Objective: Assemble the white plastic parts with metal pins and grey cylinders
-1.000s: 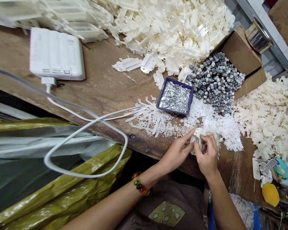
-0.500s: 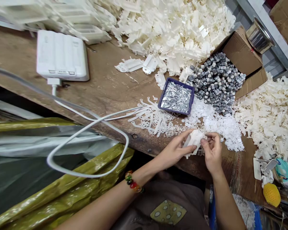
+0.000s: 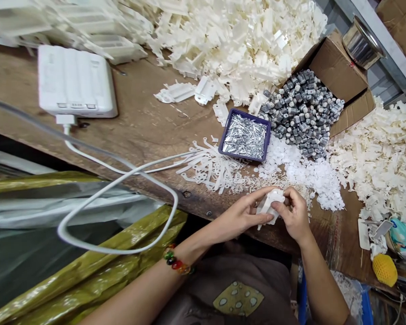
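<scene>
Between my hands, over the table's front edge, is a white plastic housing (image 3: 270,205). My left hand (image 3: 245,216) grips its left side, thumb along the lower face and fingers behind it. My right hand (image 3: 294,214) pinches the upper right part with thumb and forefinger; whether a small part sits under that thumb is hidden. Just beyond my hands lie small white discs (image 3: 311,174) and thin white plastic strips (image 3: 213,167). Farther back stands a dark purple tray (image 3: 221,146) holding thin metal pins (image 3: 245,135).
Grey cylindrical parts (image 3: 301,113) spill from a tipped cardboard box (image 3: 341,67). Large heaps of cream plastic pieces (image 3: 230,40) cover the back and the right side (image 3: 385,158). A white power bank (image 3: 76,81) with a looped cable (image 3: 118,250) is at the left. A yellow netted object (image 3: 385,270) sits at far right.
The housing has been drawn slightly toward me and turned a little. My right thumb has moved left onto its upper face. The whole view has shifted slightly.
</scene>
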`<state>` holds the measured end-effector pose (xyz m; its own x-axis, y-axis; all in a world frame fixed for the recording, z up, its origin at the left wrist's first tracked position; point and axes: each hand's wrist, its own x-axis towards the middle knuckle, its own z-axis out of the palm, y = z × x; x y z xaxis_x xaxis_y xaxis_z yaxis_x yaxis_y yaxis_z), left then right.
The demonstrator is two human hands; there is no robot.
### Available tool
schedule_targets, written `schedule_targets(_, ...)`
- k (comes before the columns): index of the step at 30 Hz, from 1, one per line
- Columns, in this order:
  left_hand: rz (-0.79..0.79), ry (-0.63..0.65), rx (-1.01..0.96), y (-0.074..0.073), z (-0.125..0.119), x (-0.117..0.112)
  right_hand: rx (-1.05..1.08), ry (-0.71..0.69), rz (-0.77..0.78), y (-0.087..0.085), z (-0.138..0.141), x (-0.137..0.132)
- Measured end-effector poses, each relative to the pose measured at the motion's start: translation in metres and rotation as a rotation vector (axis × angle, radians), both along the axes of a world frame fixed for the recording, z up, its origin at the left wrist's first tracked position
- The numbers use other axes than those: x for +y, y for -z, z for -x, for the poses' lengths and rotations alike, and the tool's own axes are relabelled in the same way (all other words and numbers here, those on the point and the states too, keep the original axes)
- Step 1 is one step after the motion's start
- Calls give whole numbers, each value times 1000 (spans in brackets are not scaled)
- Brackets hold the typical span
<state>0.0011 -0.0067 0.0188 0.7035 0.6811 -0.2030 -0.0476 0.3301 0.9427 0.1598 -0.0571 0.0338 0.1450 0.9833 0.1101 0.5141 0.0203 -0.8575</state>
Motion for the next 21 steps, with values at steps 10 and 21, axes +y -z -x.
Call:
schedule_targets(10, 522, 101, -411, 7, 6, 4, 205, -112, 133, -9, 2, 0)
schedule_targets(21, 258, -25, -150, 10, 4, 3, -9, -124, 86, -16, 4, -4)
